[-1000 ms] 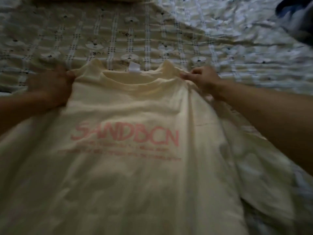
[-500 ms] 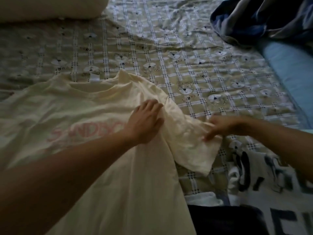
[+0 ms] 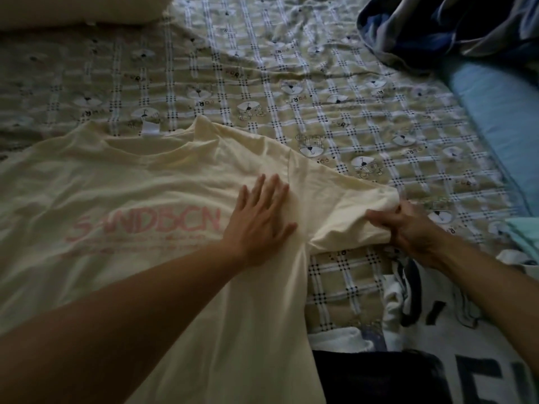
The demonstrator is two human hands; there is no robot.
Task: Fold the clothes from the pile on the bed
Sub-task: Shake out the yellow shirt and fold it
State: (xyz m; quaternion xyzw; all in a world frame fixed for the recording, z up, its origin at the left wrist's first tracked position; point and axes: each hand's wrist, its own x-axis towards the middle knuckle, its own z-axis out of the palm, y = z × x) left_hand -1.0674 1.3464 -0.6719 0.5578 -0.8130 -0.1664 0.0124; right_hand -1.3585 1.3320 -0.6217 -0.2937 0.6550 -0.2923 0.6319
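While left hand presses flat, fingers straight, on soft cream T-shirt — right hand pinching its crumpled sleeve.

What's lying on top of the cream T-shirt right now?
The left hand rests flat on the T-shirt beside its print; the right hand pinches its sleeve. Fabric beneath both is hidden.

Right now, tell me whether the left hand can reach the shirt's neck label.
Probably yes: the left hand lies flat on the cream shirt, and only bare fabric separates it from the label.
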